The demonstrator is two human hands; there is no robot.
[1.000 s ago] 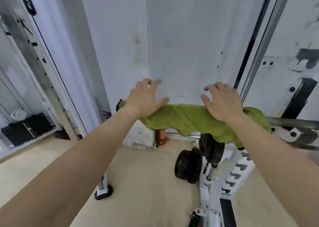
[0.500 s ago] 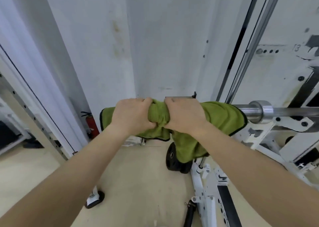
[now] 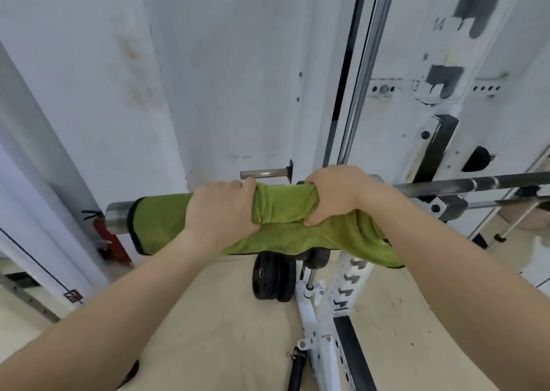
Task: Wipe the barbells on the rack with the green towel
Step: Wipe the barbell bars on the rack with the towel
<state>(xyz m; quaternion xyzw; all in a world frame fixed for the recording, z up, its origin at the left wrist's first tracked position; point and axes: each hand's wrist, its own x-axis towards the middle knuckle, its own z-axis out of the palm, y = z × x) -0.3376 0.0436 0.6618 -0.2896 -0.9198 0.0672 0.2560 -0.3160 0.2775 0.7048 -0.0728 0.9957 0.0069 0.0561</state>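
From the head view, centre of the frame: my left hand [image 3: 221, 209] and right hand [image 3: 330, 194] sit side by side on the green towel [image 3: 160, 227]. Both sets of fingers are curled tight round the cloth and the barbell [image 3: 476, 184] under it. The bar lies level across the rack [image 3: 352, 274], and its bare steel end [image 3: 117, 216] pokes out at the left past the towel's dark hem.

The towel is soft and light. It bunches into folds between my fists, and a loose flap hangs at lower right. I judge the bar to be stiff, heavy and smooth, so it should stay put in its hooks while the cloth slides. The best hold is right here, wrapped round the shaft with the slack gathered in. The hanging corner could snag on the rack upright. Weight plates [image 3: 272, 276] stand on the floor below.
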